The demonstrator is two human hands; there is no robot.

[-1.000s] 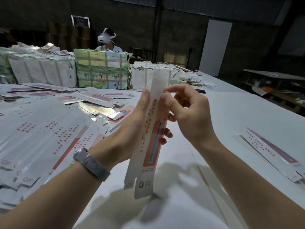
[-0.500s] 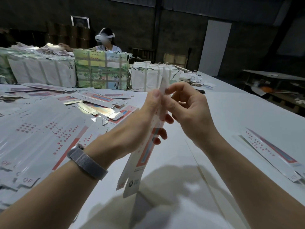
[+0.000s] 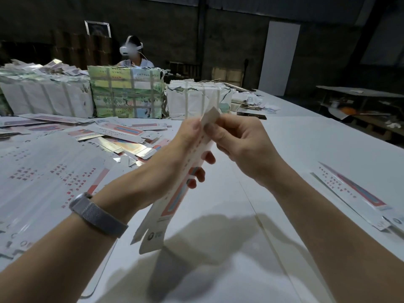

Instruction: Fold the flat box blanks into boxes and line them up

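Observation:
A long narrow white box blank [image 3: 175, 200] with red and blue print hangs tilted in the air above the white table [image 3: 295, 149], its lower flaps pointing toward me. My left hand [image 3: 175, 158] grips its upper half, thumb on the near face and fingers wrapped behind. My right hand [image 3: 238, 141] pinches the top end flap between thumb and forefinger. A big fanned pile of flat blanks [image 3: 43, 182] covers the table on the left. One more printed blank or box [image 3: 354, 193] lies flat at the right.
Strapped paper-wrapped bundles [image 3: 126, 95] stand in a row across the back of the table. A person with a white headset [image 3: 131, 53] sits behind them. Loose blanks [image 3: 118, 132] lie scattered in front of the bundles. A dark bench [image 3: 360, 101] stands at far right.
The blank has tilted further, its lower end swinging left and toward me. Both hands have closed in on its top end, where the flap now shows between my fingertips.

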